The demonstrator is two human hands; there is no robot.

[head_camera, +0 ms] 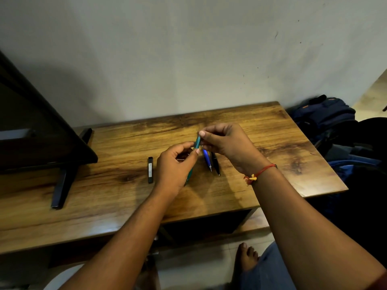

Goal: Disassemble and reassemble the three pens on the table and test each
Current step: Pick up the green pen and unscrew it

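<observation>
Above the wooden table [272,143] I hold a teal pen [196,142] up at a slant. My left hand [174,166] grips its lower barrel, whose end pokes out below the palm. My right hand [226,143] pinches the pen's top end between thumb and fingertips. A blue pen [207,160] and a black pen [215,163] lie side by side on the table just under my right hand, tips pointing toward me.
A small black rectangular bar [150,169] lies left of my left hand. A dark television [41,130] on black legs [62,185] fills the table's left side. Bags [326,116] are piled on the floor to the right. My foot [247,258] shows below the table edge.
</observation>
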